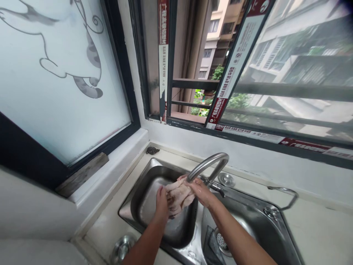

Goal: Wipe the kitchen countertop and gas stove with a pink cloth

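A crumpled pale cloth [179, 197] with brownish patches is spread between my two hands, above the left basin [147, 211] of a steel double sink. My left hand [162, 200] grips its left side, fingers closed on the fabric. On the opposite side, my right hand [199, 189] holds the upper right part of the cloth, right beneath the mouth of the curved faucet [208, 161]. The faucet partly hides the right fingers. Whether water is running cannot be made out clearly.
In the right basin [256, 224], a dark grey cloth [211, 244] lies beside the drain strainer [221, 241]. A dark scrubber [152, 150] sits in the back corner. Round metal pieces stand behind the faucet [226, 179] and at front left [123, 248]. A bent metal bar [291, 198] projects at right.
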The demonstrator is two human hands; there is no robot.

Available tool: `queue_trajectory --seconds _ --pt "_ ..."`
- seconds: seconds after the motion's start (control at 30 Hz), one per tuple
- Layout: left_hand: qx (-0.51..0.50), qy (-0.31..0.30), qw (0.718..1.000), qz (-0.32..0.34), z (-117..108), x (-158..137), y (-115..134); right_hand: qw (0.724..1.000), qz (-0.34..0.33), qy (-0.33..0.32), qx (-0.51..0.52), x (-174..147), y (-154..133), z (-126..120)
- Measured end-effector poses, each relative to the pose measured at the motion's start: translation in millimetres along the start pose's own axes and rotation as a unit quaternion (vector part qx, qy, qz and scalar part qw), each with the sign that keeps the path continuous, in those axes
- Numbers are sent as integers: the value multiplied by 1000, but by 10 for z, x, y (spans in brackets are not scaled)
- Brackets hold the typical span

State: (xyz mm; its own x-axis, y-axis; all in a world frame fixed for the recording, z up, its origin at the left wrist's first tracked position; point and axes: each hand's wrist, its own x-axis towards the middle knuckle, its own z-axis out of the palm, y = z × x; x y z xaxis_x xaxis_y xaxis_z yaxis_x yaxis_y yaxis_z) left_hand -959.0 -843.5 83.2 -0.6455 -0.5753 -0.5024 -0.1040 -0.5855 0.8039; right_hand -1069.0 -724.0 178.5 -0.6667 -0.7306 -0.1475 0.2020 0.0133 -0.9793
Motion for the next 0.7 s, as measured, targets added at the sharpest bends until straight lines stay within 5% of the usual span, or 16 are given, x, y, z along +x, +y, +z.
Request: queue_trajectory --seconds 0.1,0.27,0.53,0.7 --pt "40 -50 996 67 57 -2 300 999 -7 -16 49 -62 -58 -6" --pt "81 -179 979 61 150 -32 444 996 -17 -3 90 -60 -72 -54" --pt "69 -200 972 104 444 -149 571 985 -59 95 -134 32 112 -383" --pt "94 -224 962 127 580 -301 725 988 -52 77 -120 -49 133 -394"
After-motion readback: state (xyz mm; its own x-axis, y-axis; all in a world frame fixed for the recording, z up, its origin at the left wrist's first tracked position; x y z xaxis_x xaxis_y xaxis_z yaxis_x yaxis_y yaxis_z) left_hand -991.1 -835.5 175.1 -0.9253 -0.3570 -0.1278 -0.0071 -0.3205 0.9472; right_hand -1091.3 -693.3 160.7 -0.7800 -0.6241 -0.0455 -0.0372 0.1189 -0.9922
